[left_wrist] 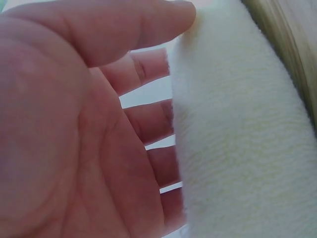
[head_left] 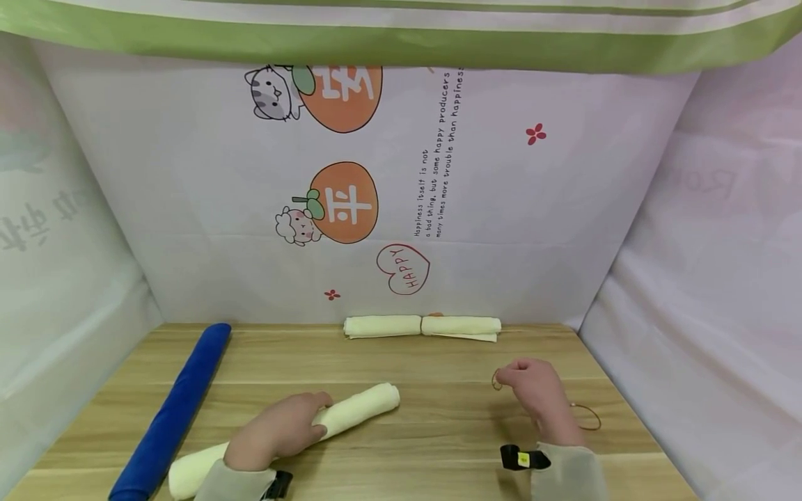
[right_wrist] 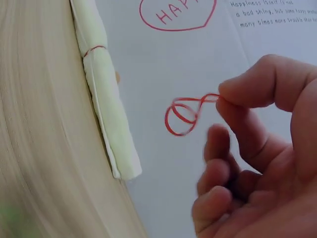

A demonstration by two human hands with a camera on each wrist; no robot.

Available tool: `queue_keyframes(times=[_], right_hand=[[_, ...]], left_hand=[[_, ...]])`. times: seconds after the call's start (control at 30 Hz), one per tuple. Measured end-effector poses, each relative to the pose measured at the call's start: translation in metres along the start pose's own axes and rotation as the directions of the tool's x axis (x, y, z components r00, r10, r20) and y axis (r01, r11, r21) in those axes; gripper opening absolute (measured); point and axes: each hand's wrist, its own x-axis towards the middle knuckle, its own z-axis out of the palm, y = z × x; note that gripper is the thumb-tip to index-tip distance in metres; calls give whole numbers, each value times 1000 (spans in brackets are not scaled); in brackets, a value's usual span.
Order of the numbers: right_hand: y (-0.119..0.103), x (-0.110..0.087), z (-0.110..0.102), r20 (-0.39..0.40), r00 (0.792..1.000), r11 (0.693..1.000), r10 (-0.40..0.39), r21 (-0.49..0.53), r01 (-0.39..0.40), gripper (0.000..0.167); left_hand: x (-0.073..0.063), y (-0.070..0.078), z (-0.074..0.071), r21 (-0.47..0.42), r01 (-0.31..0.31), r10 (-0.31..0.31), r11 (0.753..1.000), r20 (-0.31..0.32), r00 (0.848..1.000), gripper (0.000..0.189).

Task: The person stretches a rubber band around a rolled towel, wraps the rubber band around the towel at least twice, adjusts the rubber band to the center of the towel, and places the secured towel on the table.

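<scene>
My left hand holds a rolled pale yellow towel that slants across the front left of the table. In the left wrist view the thumb lies on the near side of the roll, while the other fingers reach behind it, their tips hidden. Over the right side of the table, my right hand pinches a thin rubber band between thumb and forefinger. The right wrist view shows this reddish band hanging twisted into loops, touching only the fingertips.
A second pale yellow towel roll, banded at its middle, lies along the back wall. The blue roll stretches along the left side. Another rubber band rests by the right wrist. White printed sheets wall in the wooden table.
</scene>
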Motion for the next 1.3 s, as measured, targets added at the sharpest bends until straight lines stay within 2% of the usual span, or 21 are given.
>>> queue_keyframes(times=[0.2, 0.3, 0.4, 0.57, 0.73, 0.87, 1.0, 1.13, 1.3], right_hand=[[-7, -3, 3, -44, 999, 998, 15, 67, -13, 10], [-9, -3, 5, -29, 999, 989, 29, 148, -24, 14], [-10, -2, 9, 10, 1000, 969, 17, 248, -19, 20], [-11, 0, 15, 72, 997, 912, -16, 410, -15, 20], [-11, 0, 18, 138, 989, 872, -61, 489, -14, 16], [-12, -1, 18, 168, 982, 861, -90, 508, -8, 19], [-14, -2, 20, 162, 984, 874, -73, 486, -15, 23], [-16, -1, 22, 137, 989, 911, -54, 413, -8, 27], [-19, -3, 26, 98, 993, 948, -61, 317, 27, 22]], left_hand=[[0, 0, 0, 7, 10, -10, 1000, 4, 1000, 40], [0, 0, 1, 12, 13, -14, 1000, 13, 1000, 40], [0, 0, 1, 13, 16, -16, 1000, 21, 1000, 40], [0, 1, 0, 5, 20, -20, 1000, 17, 1000, 40], [0, 2, 0, 3, 30, -30, 1000, 12, 999, 42], [0, 1, 0, 4, 31, -31, 1000, 12, 999, 42], [0, 1, 0, 8, 24, -24, 1000, 9, 1000, 42], [-1, 1, -1, 11, 15, -15, 1000, 2, 1000, 41], [-2, 2, -1, 14, 15, -15, 1000, -1, 1000, 42]])
